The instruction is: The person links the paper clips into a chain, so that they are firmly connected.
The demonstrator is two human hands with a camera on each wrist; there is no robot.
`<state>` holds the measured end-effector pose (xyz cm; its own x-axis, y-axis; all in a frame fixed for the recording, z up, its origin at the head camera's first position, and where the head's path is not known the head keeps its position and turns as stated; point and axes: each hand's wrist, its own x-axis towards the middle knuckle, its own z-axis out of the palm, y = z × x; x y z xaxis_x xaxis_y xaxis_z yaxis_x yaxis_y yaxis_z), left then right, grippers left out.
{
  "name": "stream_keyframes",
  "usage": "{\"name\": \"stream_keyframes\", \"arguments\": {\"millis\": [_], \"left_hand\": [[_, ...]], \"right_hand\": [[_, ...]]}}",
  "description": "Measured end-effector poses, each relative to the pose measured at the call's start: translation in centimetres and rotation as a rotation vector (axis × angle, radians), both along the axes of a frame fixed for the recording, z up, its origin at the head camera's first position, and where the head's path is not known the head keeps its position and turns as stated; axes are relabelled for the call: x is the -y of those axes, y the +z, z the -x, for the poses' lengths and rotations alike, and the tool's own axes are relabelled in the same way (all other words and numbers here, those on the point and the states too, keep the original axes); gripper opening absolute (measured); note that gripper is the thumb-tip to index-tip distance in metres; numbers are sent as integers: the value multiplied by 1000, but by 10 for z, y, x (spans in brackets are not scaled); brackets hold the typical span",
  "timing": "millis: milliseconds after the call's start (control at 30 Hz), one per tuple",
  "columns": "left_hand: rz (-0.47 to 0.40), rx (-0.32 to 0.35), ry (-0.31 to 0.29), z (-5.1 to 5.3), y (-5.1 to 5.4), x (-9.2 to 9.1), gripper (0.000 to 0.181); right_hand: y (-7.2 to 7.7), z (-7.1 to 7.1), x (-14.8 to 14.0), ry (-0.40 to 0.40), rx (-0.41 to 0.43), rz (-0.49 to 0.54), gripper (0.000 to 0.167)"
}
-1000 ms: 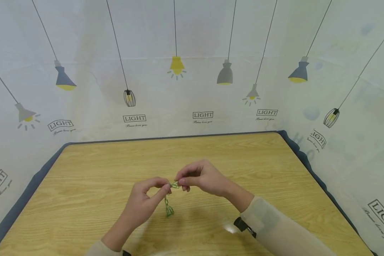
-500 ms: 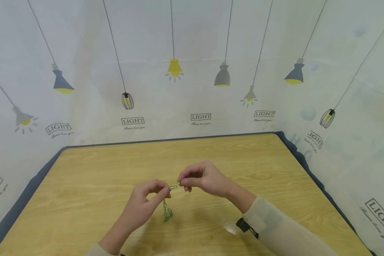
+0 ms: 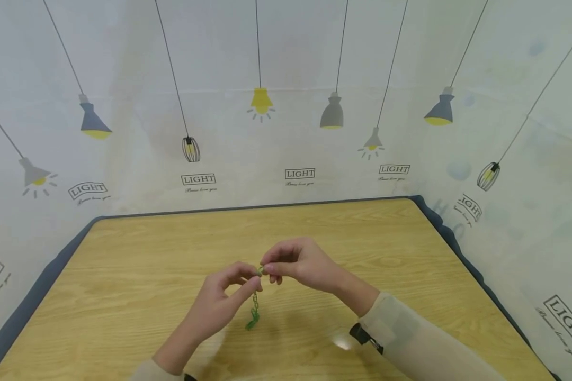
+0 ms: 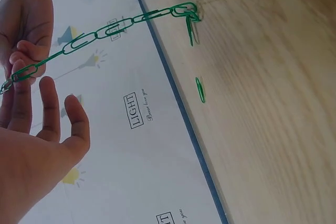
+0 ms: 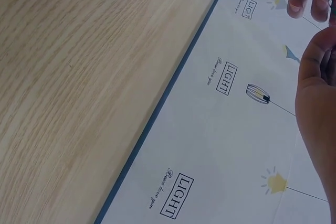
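Observation:
A chain of green paper clips (image 3: 255, 301) hangs from my hands above the table. My left hand (image 3: 221, 296) pinches its upper part between thumb and fingers. Close against it, my right hand (image 3: 310, 267) pinches the clip at the chain's end, mostly hidden by the fingertips. In the left wrist view several linked clips (image 4: 115, 27) stretch away from the hands to a bunch of clips (image 4: 185, 10) at the lower end. Whether that bunch touches the table cannot be told. A separate green paper clip (image 4: 199, 89) shows against the wood beyond it.
The wooden table (image 3: 171, 243) has a dark blue edge. Around it stands a pale sheet (image 3: 295, 143) printed with lamps and the word LIGHT. A black strap piece (image 3: 366, 338) sits at the right sleeve.
My hands drew slightly apart, showing clip links between them, then came back together. The left hand has shifted up and right, and the hanging chain swung with it.

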<state>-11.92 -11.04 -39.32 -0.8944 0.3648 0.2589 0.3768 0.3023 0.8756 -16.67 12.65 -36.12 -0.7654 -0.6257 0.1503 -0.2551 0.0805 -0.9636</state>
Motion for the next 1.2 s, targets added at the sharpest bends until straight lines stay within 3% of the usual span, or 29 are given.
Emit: {"name": "stream_keyframes", "arguments": {"millis": [267, 600, 933, 1200], "left_hand": [[4, -5, 68, 1, 5, -2, 12], [23, -31, 91, 0, 9, 2, 14], [26, -29, 88, 1, 7, 5, 13], [38, -25, 92, 0, 8, 6, 14]], "right_hand": [[0, -1, 1, 9, -2, 15, 14], [-3, 7, 0, 7, 12, -18, 20], [-33, 41, 2, -89, 4, -200, 21], [-61, 61, 10, -42, 14, -328, 41]]}}
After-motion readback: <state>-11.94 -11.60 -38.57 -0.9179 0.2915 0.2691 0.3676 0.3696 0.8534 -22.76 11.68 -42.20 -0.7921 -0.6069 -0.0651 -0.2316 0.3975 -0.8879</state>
